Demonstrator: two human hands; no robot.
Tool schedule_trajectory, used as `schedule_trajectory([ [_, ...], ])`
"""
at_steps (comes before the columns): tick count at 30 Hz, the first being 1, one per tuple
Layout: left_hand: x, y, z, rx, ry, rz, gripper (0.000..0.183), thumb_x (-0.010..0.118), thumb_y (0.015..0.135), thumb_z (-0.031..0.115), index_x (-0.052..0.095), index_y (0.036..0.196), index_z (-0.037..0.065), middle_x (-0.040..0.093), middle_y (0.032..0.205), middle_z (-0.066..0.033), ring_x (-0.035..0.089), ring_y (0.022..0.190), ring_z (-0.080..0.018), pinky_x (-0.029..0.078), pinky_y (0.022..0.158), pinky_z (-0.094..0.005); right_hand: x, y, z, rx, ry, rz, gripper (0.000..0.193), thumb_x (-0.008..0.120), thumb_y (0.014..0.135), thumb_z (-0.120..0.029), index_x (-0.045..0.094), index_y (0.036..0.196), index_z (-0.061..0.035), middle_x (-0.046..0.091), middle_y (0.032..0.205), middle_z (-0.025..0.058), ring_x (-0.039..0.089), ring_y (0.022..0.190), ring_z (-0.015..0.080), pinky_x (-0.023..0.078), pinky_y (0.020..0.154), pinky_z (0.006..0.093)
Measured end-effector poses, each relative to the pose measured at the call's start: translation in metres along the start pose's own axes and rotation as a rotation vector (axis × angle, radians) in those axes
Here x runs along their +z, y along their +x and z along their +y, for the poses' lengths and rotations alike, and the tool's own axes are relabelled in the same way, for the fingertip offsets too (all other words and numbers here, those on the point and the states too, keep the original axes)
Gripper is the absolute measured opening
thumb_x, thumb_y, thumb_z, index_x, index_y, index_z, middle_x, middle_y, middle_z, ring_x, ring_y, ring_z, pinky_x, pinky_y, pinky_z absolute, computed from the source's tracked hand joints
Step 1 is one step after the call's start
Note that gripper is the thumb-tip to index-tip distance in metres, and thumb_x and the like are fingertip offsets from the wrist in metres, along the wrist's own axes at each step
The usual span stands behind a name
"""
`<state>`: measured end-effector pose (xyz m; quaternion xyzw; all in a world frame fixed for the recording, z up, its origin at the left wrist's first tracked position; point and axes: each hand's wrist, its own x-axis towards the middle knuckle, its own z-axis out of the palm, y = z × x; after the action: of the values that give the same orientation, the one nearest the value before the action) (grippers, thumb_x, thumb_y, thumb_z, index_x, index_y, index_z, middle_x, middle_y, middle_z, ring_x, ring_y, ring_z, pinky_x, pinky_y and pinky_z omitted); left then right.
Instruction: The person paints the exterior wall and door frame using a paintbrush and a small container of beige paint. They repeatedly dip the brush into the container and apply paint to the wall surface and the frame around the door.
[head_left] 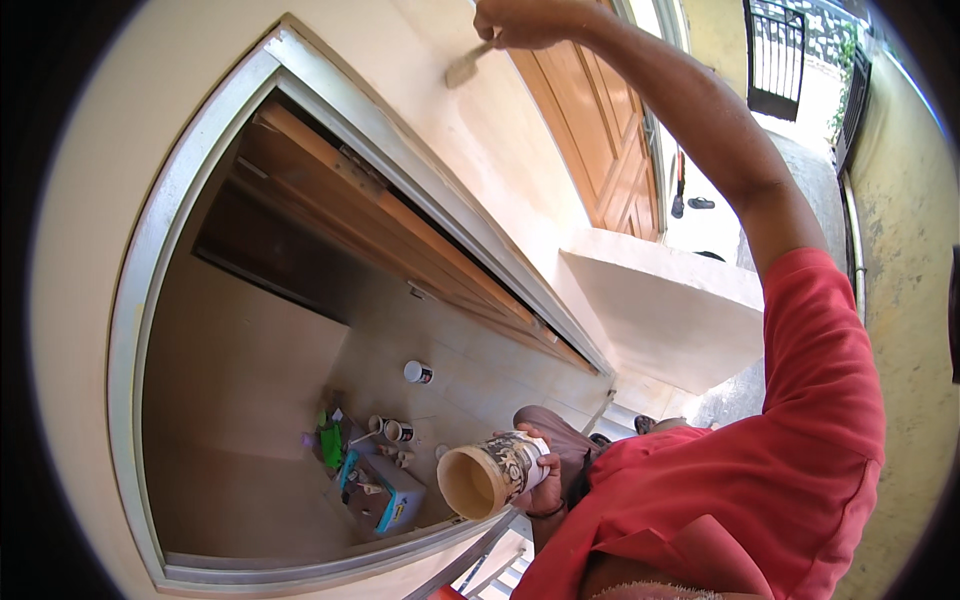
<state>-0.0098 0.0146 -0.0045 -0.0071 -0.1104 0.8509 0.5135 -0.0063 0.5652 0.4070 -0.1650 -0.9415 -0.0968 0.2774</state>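
Note:
High at the top of the view, my right hand is closed round the handle of a paintbrush. Its pale bristles lie against the cream wall, beside the upper part of a light grey door frame. Lower down, near my body, my left hand grips a paint can with a dark printed pattern. The can is tilted with its mouth facing me, and beige paint coats the inside. Part of the left fingers is hidden behind the can.
Inside the doorway hangs a brown wooden door. On the floor stand a white tub, small cans and a blue-edged box. A cream ledge juts out at right, below another wooden door. Ladder-like rungs show at the bottom.

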Motion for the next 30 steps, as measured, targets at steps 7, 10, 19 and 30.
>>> schedule_trajectory([
  [7,-0.003,-0.008,0.006,0.018,-0.006,0.013,0.051,0.071,0.096,0.035,0.062,0.145,0.027,0.048,0.154,-0.0108,0.040,0.146,-0.0311,0.049,0.100,-0.0523,0.026,-0.044,-0.027,0.286,0.532,0.451,0.013,0.068,0.091,-0.005,0.076,0.100,-0.0035,0.076,0.093,0.0243,0.074,0.087,0.0408,0.056,0.076,0.0508],
  [10,-0.003,0.001,0.004,-0.018,-0.009,0.002,0.052,0.072,0.096,0.035,0.061,0.146,0.027,0.048,0.154,-0.0111,0.039,0.147,-0.0314,0.049,0.101,-0.0526,0.125,-0.076,-0.035,0.240,0.400,0.367,0.017,0.072,0.101,-0.015,0.075,0.116,-0.0080,0.080,0.100,0.0142,0.077,0.086,0.0285,0.059,0.075,0.0431],
  [19,-0.005,-0.001,0.005,0.018,0.008,0.007,0.051,0.072,0.096,0.034,0.063,0.145,0.024,0.046,0.155,-0.0118,0.039,0.147,-0.0324,0.050,0.100,-0.0528,0.207,-0.211,-0.097,0.257,0.301,-0.284,0.019,0.068,0.088,-0.006,0.073,0.106,-0.0035,0.074,0.091,0.0217,0.073,0.090,0.0412,0.056,0.077,0.0520],
  [30,-0.009,0.003,0.008,-0.012,0.012,0.019,0.050,0.071,0.097,0.033,0.062,0.145,0.027,0.046,0.156,-0.0104,0.040,0.145,-0.0311,0.048,0.100,-0.0527,0.057,-0.086,-0.106,0.059,0.094,-0.041,0.012,0.070,0.100,-0.012,0.074,0.094,-0.0022,0.074,0.084,0.0144,0.073,0.080,0.0233,0.058,0.073,0.0416],
])
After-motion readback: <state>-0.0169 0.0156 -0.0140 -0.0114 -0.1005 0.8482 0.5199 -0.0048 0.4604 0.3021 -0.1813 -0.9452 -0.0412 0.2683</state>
